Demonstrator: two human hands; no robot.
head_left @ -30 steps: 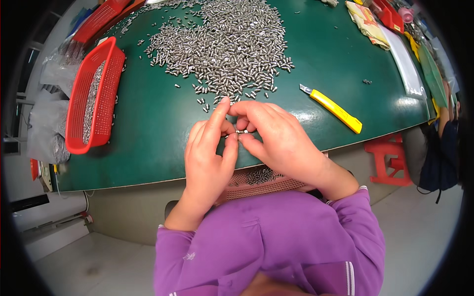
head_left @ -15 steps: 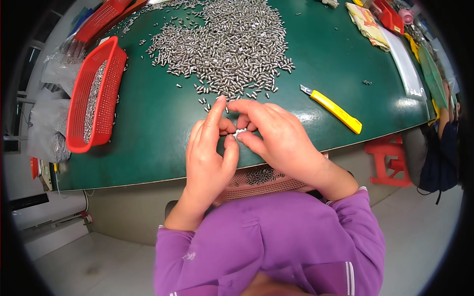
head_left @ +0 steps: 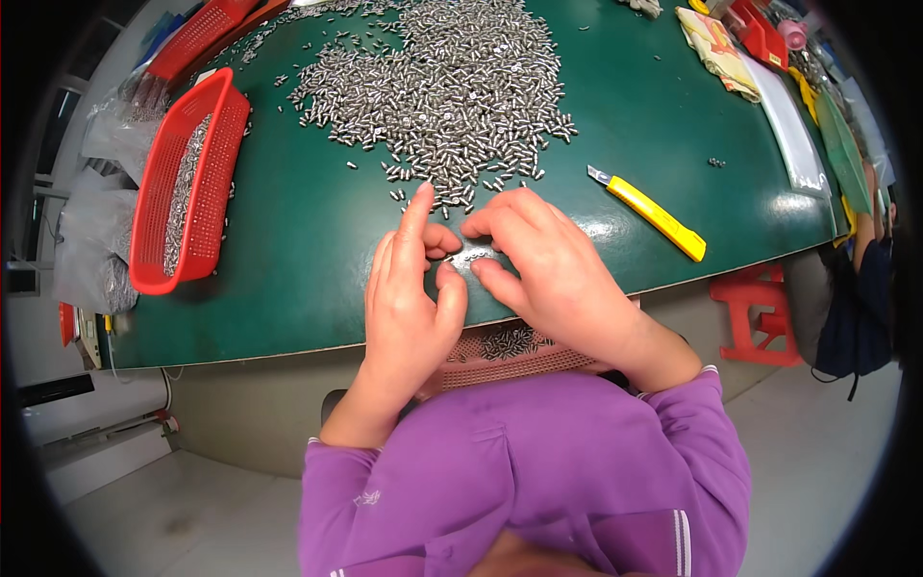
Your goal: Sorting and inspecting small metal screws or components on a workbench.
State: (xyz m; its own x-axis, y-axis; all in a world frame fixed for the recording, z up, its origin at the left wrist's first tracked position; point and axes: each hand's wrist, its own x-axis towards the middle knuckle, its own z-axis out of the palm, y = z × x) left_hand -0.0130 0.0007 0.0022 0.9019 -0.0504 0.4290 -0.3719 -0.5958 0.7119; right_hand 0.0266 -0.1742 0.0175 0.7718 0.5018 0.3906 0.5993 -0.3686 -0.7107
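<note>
One left hand (head_left: pixel 406 288), forefinger extended, pinch unclear, and one right hand (head_left: pixel 562 267), thumb and fingers parted, sit left of the knife (head_left: pixel 657 216), parts (head_left: pixel 452 96) piled beyond-left of it, apparently mid fingertip handling, next calling for precise pinching.

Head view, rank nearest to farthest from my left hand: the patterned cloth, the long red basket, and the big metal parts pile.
1. Big metal parts pile, its near edge just beyond your left hand.
2. Long red basket, at the table's left.
3. Patterned cloth, at the far right.
</note>
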